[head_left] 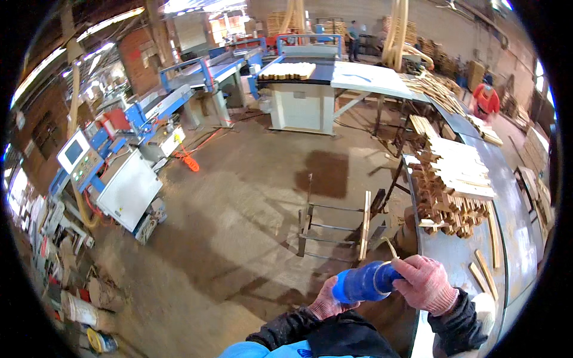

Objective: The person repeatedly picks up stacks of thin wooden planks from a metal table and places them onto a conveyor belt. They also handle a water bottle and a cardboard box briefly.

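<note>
A blue bottle [364,283] lies tilted in front of my body, held between both hands. My left hand [330,300], in a pinkish knit glove, is closed around its left end. My right hand [426,286], gloved alike, grips the darker blue right end, which looks like its cap. A pale strap or cord [390,247] sticks up beside the right hand's fingers. The fingertips of the left hand are partly hidden behind the bottle. To the right of my right hand stands a metal-topped workbench [514,238] with stacked wooden pieces [456,167].
A low metal rack [328,225] with a wooden strip [364,224] stands ahead on the floor. Machines with a control panel [76,156] line the left. A white-topped table [370,79] is farther off. A person in red [486,101] is beyond the bench.
</note>
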`<action>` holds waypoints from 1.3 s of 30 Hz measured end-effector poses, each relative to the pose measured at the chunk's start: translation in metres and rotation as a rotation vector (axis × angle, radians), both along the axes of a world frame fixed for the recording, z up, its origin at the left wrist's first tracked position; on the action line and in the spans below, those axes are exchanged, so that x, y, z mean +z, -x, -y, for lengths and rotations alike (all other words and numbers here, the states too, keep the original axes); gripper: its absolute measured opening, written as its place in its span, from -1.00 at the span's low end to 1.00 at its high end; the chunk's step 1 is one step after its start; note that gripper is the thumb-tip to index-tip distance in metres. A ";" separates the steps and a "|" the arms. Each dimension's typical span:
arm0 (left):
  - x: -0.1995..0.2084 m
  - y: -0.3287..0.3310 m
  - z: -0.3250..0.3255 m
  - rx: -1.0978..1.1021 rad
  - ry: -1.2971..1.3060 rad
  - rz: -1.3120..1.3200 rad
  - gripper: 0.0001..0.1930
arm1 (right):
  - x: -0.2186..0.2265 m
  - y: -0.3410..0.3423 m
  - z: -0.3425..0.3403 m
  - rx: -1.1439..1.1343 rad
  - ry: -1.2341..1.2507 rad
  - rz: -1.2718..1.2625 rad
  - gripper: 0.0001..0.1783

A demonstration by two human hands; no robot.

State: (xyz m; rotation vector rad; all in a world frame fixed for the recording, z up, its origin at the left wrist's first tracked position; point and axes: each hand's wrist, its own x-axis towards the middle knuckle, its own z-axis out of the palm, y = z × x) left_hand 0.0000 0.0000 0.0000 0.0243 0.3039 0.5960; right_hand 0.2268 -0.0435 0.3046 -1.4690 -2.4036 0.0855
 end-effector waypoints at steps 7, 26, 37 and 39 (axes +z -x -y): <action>0.014 -0.002 0.001 -0.098 -0.011 -0.267 -0.23 | -0.031 -0.025 0.002 0.016 0.197 -0.306 -0.34; -0.059 -0.130 -0.018 -0.620 0.356 -0.024 -0.03 | -0.157 -0.154 0.098 -0.466 0.689 -1.205 -0.26; -0.085 -0.322 -0.008 -0.645 -0.014 -0.550 -0.41 | -0.205 -0.288 0.080 -0.903 0.217 -1.906 -0.35; -0.096 -0.310 -0.021 -0.625 -0.020 -0.579 -0.43 | -0.223 -0.323 0.083 -1.037 0.097 -1.786 -0.35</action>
